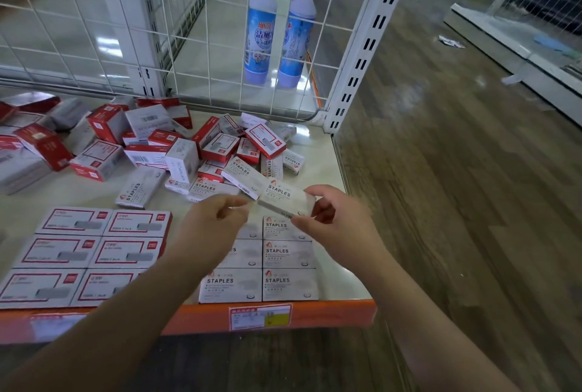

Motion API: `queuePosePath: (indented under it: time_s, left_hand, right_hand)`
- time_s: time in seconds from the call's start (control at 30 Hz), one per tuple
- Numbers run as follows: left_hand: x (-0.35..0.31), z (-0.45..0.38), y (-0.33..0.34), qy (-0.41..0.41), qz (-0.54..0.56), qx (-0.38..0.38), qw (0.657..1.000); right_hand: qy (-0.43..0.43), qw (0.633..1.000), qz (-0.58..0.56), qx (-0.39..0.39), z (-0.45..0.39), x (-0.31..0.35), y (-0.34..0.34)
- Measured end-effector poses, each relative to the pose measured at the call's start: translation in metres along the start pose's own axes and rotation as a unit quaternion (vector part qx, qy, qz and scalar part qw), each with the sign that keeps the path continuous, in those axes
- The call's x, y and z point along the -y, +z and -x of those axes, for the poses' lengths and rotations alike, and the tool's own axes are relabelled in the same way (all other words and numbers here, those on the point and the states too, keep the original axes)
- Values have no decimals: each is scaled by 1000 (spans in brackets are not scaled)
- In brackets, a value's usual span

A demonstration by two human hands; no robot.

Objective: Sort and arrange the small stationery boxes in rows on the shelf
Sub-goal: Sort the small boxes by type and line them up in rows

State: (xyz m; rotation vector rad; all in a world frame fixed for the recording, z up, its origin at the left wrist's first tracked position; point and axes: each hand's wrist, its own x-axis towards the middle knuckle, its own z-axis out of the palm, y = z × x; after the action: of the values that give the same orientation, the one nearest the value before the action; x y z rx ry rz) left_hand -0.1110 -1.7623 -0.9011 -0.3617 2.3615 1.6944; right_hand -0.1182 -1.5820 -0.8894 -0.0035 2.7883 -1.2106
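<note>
White staples box [288, 199] pinched by right hand [338, 224]; left hand [217, 221] curled, touching its end; grip unclear. Loose box pile [176, 146] behind, blue bottles [277, 29] past wire grid [151, 14].

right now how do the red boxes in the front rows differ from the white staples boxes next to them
The red boxes have a red frame and red edges; the white boxes are plain white with STAPLES printed in black. The red boxes sit at the front left of the shelf, the white boxes at the front right. The red boxes lie clear of the hands; the left hand covers part of the white rows. Both lie flat, face up, in two neat columns.
</note>
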Motion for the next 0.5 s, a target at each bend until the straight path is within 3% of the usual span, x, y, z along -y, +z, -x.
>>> queuePosePath:
  time_s: [0.33,0.5]
  left_hand:
    - [0,12,-12,-1,88,-9,996]
    - [0,20,-11,10,61,6,998]
  right_hand:
    - [-74,996,48,-1,17,20,11]
    - [-60,998,28,-19,21,16,15]
